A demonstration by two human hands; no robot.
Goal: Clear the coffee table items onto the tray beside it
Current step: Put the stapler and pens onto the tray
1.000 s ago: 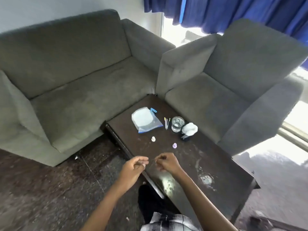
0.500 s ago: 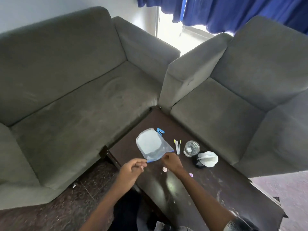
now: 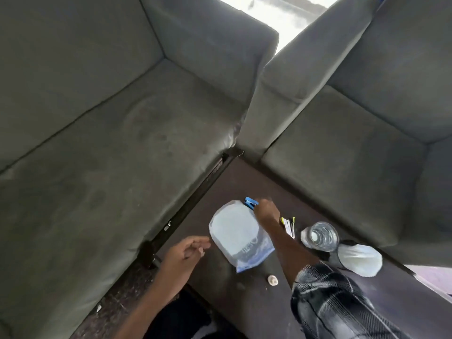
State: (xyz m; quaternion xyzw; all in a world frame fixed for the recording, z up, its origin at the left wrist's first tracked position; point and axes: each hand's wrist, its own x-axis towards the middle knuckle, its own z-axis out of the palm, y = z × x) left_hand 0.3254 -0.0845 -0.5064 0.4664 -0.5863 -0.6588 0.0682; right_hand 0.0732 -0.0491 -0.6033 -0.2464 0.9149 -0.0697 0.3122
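Writing: I am finding faint dark print near the blue-edged lower end of the clear plastic bag (image 3: pixel 238 237). It is too blurred to read.
Right hand: the right hand (image 3: pixel 266 212) is reaching across the bag to its far end and is meeting the blue clip (image 3: pixel 250 203) there. The back of the hand is hiding the fingers, so I cannot tell whether it is grasping the clip or is released.
Left hand: the left hand (image 3: pixel 184 253) is hovering over the near-left edge of the counter (image 3: pixel 244 182), just beside the bag. Its fingers are curling loosely and it is released, with nothing showing in it.
Bag position: the bag is lying flat on the counter, near the corner where two grey sofas (image 3: pixel 110 143) are meeting.
Other counter items: yellow-tipped sticks (image 3: pixel 288 225), a clear glass (image 3: pixel 320 237) and a white crumpled wad (image 3: pixel 359 263) are sitting to the right of the right forearm. A small pale cap (image 3: pixel 272 280) is lying just beside the bag's near end.
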